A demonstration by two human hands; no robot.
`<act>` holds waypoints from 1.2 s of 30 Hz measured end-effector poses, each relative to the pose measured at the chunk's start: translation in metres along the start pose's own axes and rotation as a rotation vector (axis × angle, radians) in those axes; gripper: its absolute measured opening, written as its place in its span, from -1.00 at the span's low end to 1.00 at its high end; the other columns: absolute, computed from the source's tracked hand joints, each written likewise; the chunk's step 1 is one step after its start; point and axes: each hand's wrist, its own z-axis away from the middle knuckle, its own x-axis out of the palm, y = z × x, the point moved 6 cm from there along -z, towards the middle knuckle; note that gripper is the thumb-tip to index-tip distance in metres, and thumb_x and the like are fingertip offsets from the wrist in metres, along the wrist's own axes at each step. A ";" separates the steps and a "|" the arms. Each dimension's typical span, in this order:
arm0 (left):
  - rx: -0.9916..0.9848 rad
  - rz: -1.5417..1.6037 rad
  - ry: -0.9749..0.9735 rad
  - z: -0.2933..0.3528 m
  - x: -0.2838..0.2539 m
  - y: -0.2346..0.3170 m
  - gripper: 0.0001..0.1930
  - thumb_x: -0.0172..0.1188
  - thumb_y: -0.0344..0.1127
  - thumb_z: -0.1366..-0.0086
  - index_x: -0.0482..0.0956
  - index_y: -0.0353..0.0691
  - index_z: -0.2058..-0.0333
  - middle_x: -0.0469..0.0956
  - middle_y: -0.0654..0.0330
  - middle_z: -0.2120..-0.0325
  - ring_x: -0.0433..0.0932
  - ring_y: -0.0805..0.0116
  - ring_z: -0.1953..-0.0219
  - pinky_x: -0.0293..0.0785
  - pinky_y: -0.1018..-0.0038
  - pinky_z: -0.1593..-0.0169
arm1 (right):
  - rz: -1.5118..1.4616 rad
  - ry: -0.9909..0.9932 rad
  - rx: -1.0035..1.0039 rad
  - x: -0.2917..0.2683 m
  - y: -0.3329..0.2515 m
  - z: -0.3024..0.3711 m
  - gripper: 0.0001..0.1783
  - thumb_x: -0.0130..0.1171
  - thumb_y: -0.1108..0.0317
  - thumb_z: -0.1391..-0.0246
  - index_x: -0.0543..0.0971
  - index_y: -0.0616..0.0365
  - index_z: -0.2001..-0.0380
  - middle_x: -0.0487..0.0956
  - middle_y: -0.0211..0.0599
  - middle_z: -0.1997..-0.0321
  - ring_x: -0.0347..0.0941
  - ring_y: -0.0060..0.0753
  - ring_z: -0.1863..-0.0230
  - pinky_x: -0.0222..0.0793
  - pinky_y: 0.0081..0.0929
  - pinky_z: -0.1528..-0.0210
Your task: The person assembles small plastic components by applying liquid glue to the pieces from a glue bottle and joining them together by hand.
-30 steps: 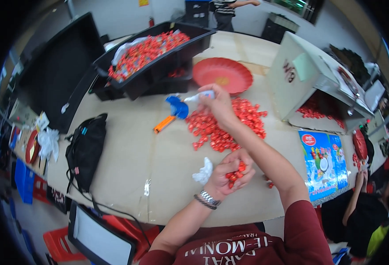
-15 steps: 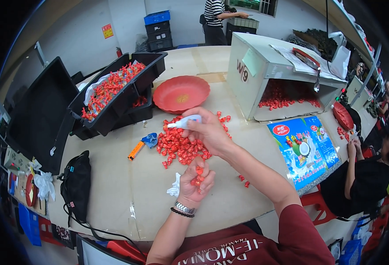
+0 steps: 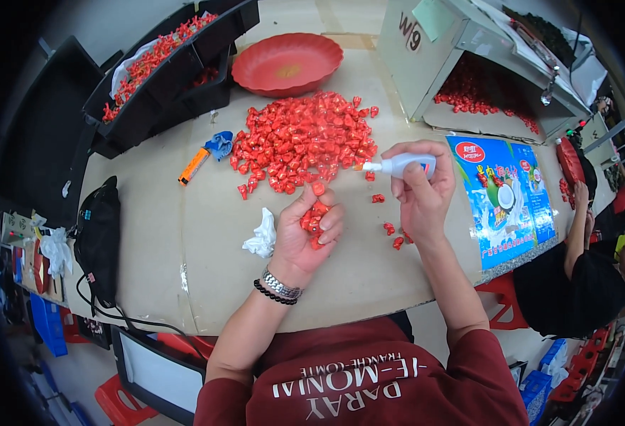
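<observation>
My right hand (image 3: pixel 427 202) is closed round a small white squeeze bottle (image 3: pixel 402 165) with a narrow nozzle. The nozzle points left, above the right edge of a heap of small shiny red pieces (image 3: pixel 291 135). Several of the same red pieces (image 3: pixel 313 219) sit in my left hand (image 3: pixel 300 240), whose fingers are curled round them. One piece (image 3: pixel 318 188) stands up at the thumb and fingertip. My left hand is just in front of the heap, to the left of the bottle and apart from it.
A red scalloped bowl (image 3: pixel 287 79) stands behind the heap. Black bins (image 3: pixel 163 96) with red pieces are at left. Crumpled tissue (image 3: pixel 261 234), an orange cutter (image 3: pixel 193 167) and a black bag (image 3: pixel 99 238) lie leftward. A grey open-fronted box (image 3: pixel 415 78) and blue printed sheet (image 3: pixel 501 206) are at right.
My right hand has swung right and nearer with the bottle, away from above the heap. The left hand keeps its red pieces; one now shows at its fingertips. The view has tilted down.
</observation>
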 end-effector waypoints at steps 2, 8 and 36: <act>-0.010 -0.004 0.030 0.001 0.000 -0.004 -0.79 0.00 -0.11 -0.38 0.43 -0.12 0.28 0.40 0.31 0.47 0.27 0.50 0.58 0.13 0.63 0.68 | 0.086 -0.012 -0.122 0.000 0.002 0.008 -0.82 0.08 0.41 -0.16 0.34 0.13 0.19 0.55 -0.03 0.25 0.23 -0.71 0.66 0.17 -0.78 0.65; -0.092 0.009 0.085 0.007 -0.003 -0.018 -0.75 -0.02 -0.04 -0.38 0.45 -0.08 0.29 0.43 0.32 0.47 0.28 0.49 0.58 0.10 0.63 0.67 | 0.170 -0.089 -0.268 0.005 0.003 0.023 -0.83 0.10 0.41 -0.16 0.33 0.13 0.24 0.54 -0.02 0.26 0.22 -0.75 0.67 0.18 -0.80 0.64; -0.080 -0.056 0.207 0.005 -0.012 -0.021 -0.63 -0.10 -0.02 -0.41 0.46 -0.24 0.26 0.39 0.25 0.46 0.28 0.45 0.59 0.13 0.60 0.73 | 0.435 -0.161 -0.376 0.008 -0.004 0.030 -0.78 0.22 0.60 0.04 0.43 0.29 0.29 0.58 -0.08 0.33 0.51 -0.27 0.29 0.42 -0.45 0.23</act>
